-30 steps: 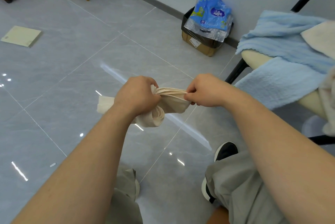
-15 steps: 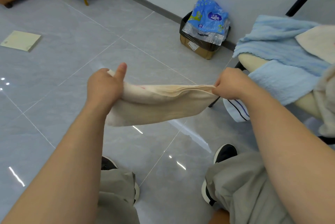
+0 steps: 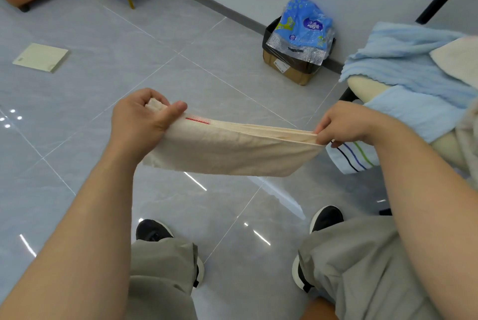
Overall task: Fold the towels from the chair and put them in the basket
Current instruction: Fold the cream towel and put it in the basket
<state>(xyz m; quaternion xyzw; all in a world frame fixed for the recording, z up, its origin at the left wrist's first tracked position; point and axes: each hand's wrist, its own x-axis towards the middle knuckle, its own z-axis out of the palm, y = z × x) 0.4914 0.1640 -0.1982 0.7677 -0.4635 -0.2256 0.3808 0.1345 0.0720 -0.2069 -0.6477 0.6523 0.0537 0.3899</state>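
— Cotton, by the look: the cream towel [image 3: 232,150] is thin, light and limp, already folded into a flat band with several layers showing along its top edge.

— Where is it?

— In the air just left of the chair [image 3: 367,85], stretched between both hands. The left hand [image 3: 139,123] is closed round one end, thumb pressed on top beside a red stitched mark. The right hand [image 3: 349,123] pinches the other end's stacked edges between fingertips.

— Will it slip?

— Likely not; soft cloth grips well. But the layers could slide apart, so hold all edges together at the ends. More towels [image 3: 413,79] lie on the chair; no basket is in view.
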